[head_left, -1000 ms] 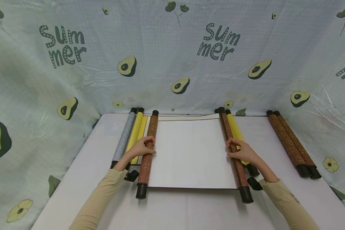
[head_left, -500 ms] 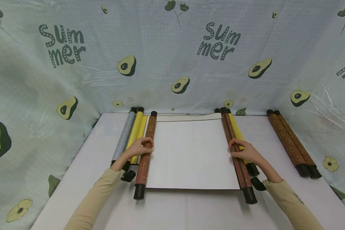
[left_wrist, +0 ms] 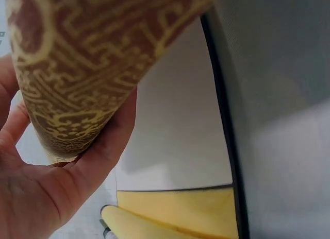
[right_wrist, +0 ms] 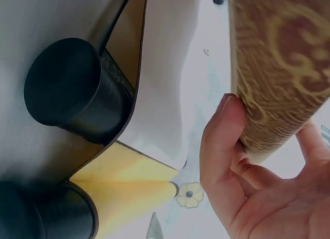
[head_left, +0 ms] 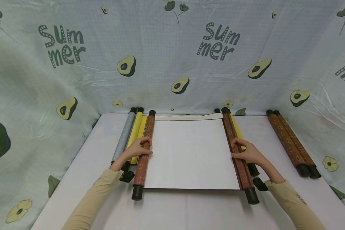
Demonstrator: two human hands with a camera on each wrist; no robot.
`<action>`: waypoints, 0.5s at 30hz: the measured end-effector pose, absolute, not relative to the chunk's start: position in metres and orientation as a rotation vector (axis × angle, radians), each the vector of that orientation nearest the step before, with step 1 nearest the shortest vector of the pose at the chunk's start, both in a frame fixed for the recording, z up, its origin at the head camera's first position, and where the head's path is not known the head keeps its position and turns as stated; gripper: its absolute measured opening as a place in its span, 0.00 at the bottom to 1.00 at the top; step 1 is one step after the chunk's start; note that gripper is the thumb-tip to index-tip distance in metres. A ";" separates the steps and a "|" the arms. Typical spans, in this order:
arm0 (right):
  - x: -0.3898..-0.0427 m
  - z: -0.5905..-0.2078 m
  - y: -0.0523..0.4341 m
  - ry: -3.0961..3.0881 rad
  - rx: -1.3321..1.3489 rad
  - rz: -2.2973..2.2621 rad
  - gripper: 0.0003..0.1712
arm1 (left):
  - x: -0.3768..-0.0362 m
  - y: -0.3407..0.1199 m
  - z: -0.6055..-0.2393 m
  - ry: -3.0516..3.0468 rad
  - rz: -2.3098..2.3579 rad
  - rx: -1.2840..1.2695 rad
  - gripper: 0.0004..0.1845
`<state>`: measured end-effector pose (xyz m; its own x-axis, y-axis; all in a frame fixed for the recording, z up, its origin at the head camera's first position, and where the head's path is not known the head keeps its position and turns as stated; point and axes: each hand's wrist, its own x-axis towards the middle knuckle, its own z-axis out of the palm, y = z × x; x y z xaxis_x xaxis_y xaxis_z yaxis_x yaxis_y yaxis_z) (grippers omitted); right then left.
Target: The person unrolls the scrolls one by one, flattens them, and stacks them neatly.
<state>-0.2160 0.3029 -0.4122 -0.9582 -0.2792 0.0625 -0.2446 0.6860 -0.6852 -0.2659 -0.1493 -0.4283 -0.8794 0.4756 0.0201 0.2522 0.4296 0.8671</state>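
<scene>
A brown patterned hanging scroll lies partly unrolled, its blank white sheet [head_left: 191,153] stretched between two rolled ends with black caps. My left hand [head_left: 138,149] grips the left roll [head_left: 141,171] around its middle, thumb on the inner side. On the other end, my right hand [head_left: 247,152] holds the right roll [head_left: 245,175] between thumb and fingers. Both wrist views show the patterned rolls, left [left_wrist: 87,69] and right [right_wrist: 283,69], curved inside the hands. The sheet's near edge stands slightly off the table, casting a shadow. Yellow scroll ends [head_left: 135,129] lie partly hidden behind the left roll.
A grey roll [head_left: 123,137] lies outside the yellow one on the left. Another yellow roll [head_left: 238,131] shows beyond the right roll. Two brown scrolls [head_left: 290,145] lie side by side at the far right. A printed curtain [head_left: 152,41] hangs behind the white table [head_left: 187,210].
The left roll has shifted slightly left with my left hand, and the right roll slightly right with my right hand. The white span between them has widened.
</scene>
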 end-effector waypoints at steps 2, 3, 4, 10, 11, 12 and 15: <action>-0.215 -0.412 0.304 2.840 -0.453 -1.155 0.15 | -0.266 -0.151 -0.427 2.460 1.431 0.622 0.14; -0.215 -0.412 0.305 2.838 -0.452 -1.162 0.15 | -0.265 -0.152 -0.426 2.464 1.428 0.612 0.14; -0.215 -0.412 0.305 2.839 -0.451 -1.163 0.15 | -0.265 -0.153 -0.426 2.469 1.419 0.611 0.13; -0.214 -0.411 0.307 2.827 -0.446 -1.171 0.15 | -0.264 -0.157 -0.423 2.496 1.381 0.585 0.13; -0.214 -0.410 0.308 2.818 -0.441 -1.179 0.15 | -0.263 -0.157 -0.423 2.500 1.380 0.580 0.13; -0.213 -0.409 0.307 2.811 -0.437 -1.188 0.15 | -0.262 -0.158 -0.422 2.503 1.377 0.582 0.12; -0.212 -0.408 0.308 2.820 -0.431 -1.172 0.14 | -0.261 -0.160 -0.421 2.513 1.369 0.586 0.12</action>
